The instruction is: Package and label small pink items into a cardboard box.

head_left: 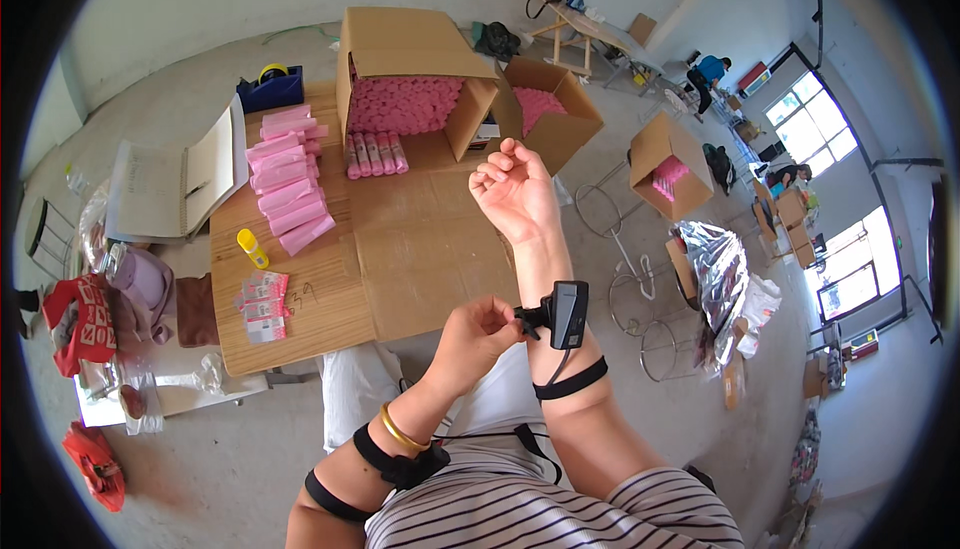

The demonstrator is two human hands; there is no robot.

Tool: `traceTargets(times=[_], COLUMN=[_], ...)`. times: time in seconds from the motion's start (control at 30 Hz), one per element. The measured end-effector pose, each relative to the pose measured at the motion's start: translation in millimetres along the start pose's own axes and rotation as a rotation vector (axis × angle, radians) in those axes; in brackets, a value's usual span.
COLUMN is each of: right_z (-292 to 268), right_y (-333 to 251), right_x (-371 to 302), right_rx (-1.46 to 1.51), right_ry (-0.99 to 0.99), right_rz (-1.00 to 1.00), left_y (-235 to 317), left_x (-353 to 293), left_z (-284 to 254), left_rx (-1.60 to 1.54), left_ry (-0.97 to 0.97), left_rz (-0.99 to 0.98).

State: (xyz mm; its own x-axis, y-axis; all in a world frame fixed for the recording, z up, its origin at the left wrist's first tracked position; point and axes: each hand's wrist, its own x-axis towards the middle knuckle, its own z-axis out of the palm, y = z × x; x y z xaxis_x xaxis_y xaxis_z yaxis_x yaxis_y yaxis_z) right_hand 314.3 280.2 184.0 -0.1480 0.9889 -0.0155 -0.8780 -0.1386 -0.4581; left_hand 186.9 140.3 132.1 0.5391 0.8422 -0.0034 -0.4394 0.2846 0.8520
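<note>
My left hand (pixel 474 341) is closed, its thumb and fingers pinching the black mount (pixel 533 321) on my right wrist. Fixed to that mount is a small black camera-like device (pixel 569 315), with a cable running down from it. My right hand (pixel 519 192) is raised above the table's right edge, palm up, with loosely curled fingers and nothing in it. Farther left on the wooden table (pixel 320 324) lie overlapping pink rolled packets (pixel 288 179), a yellow glue stick (pixel 252 248) and several printed labels (pixel 265 307).
A large cardboard box (pixel 415 44) of pink rolls tips open on a flat cardboard sheet (pixel 425 239). A tape dispenser (pixel 270 87) and an open notebook (pixel 180 174) sit at the far left. More boxes (pixel 672 164) and metal ring stands (pixel 645 289) stand on the right; people work farther off.
</note>
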Motion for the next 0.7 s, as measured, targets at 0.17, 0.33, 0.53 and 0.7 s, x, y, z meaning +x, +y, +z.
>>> traceTargets(times=[0.17,0.33,0.53,0.7], right_z=[1.0,1.1,2.3,5.8], right_y=[-2.7,-6.8,-5.3,-2.9], right_x=[-2.2,-3.5,-7.9,-11.2], right_rx=[-0.024,0.015,0.041,0.064], right_ry=[-0.029,-0.041,-0.051,-0.057], right_rz=[-0.005,0.000,0.010,0.022], left_y=[-0.8,-0.9,-3.0,0.7], left_x=[3.9,-1.9,-4.4,-9.0], left_z=[10.4,20.8,21.1,18.2], left_rx=[-0.079,-0.043,-0.023,-0.075], left_ry=[-0.032,-0.026,-0.023,-0.008], left_rz=[-0.006,0.040,0.017,0.012])
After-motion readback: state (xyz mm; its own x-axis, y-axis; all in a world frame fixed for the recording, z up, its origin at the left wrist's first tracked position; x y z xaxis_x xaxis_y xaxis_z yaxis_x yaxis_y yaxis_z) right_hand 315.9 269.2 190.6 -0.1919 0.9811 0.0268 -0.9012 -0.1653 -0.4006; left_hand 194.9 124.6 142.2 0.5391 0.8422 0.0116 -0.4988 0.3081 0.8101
